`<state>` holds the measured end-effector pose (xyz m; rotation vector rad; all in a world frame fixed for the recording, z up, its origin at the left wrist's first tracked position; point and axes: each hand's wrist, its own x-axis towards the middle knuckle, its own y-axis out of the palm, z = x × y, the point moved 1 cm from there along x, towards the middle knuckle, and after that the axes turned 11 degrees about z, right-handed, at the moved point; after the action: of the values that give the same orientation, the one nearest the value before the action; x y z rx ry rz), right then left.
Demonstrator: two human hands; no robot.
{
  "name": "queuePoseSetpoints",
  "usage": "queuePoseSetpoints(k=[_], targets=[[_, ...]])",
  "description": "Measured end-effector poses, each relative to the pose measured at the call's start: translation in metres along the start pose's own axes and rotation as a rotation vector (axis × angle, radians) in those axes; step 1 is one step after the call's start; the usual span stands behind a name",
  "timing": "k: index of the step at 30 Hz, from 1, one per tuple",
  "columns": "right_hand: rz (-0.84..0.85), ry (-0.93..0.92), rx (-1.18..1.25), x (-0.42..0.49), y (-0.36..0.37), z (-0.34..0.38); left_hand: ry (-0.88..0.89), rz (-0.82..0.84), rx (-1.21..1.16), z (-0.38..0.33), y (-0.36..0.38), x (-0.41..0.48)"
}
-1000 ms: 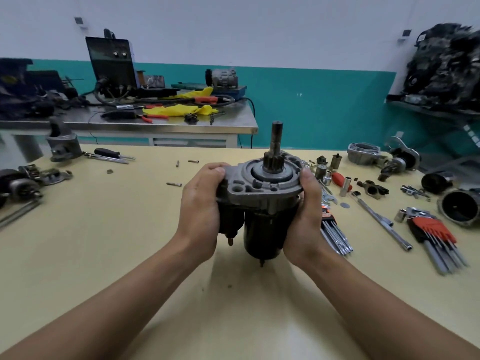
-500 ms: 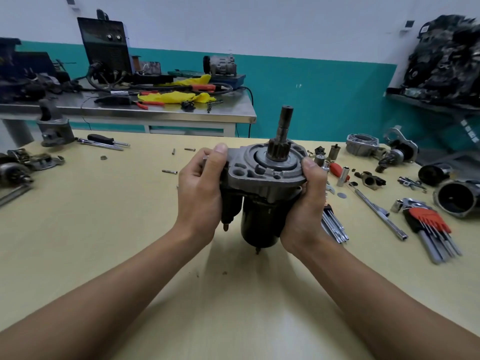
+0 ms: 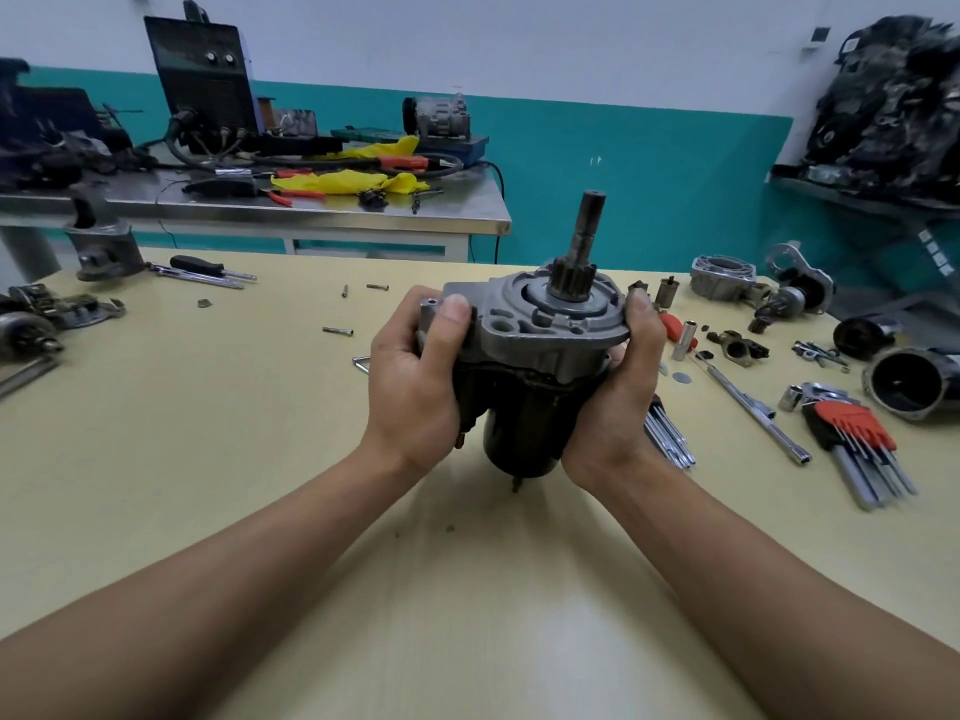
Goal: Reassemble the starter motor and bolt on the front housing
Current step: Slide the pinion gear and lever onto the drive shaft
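The starter motor (image 3: 524, 418) stands upright at the centre of the yellow table (image 3: 208, 433), black body below, grey cast plate (image 3: 540, 324) on top. Its pinion gear and shaft (image 3: 584, 241) point up, tilted a little to the right. My left hand (image 3: 415, 376) grips the left side, thumb on the plate's edge. My right hand (image 3: 618, 397) grips the right side, thumb at the plate's rim. Loose bolts (image 3: 337, 331) lie on the table behind the left hand. A grey front housing (image 3: 719, 278) lies at the back right.
Hex key sets (image 3: 857, 444) and a long socket extension (image 3: 748, 402) lie right of the motor, with sockets and small parts. A black motor casing (image 3: 906, 387) sits at the far right. Screwdrivers (image 3: 208, 270) and other motor parts lie at the left. A steel bench (image 3: 311, 215) stands behind.
The motor has tipped slightly so the shaft leans right. My left thumb has come up onto the plate's edge. Both hands keep their hold.
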<state>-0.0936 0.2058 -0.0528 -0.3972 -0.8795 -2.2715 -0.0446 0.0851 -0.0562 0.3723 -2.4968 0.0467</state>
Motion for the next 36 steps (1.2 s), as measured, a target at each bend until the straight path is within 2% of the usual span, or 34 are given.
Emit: queuePoseSetpoints(k=[19,36], targets=[[0.081,0.012,-0.083,0.002,0.002,0.002,-0.088,-0.089,-0.158,-0.006,-0.004,0.004],[0.09,0.067,-0.033,0.02,0.012,-0.018,-0.065,-0.125,0.008,-0.006,-0.027,0.013]])
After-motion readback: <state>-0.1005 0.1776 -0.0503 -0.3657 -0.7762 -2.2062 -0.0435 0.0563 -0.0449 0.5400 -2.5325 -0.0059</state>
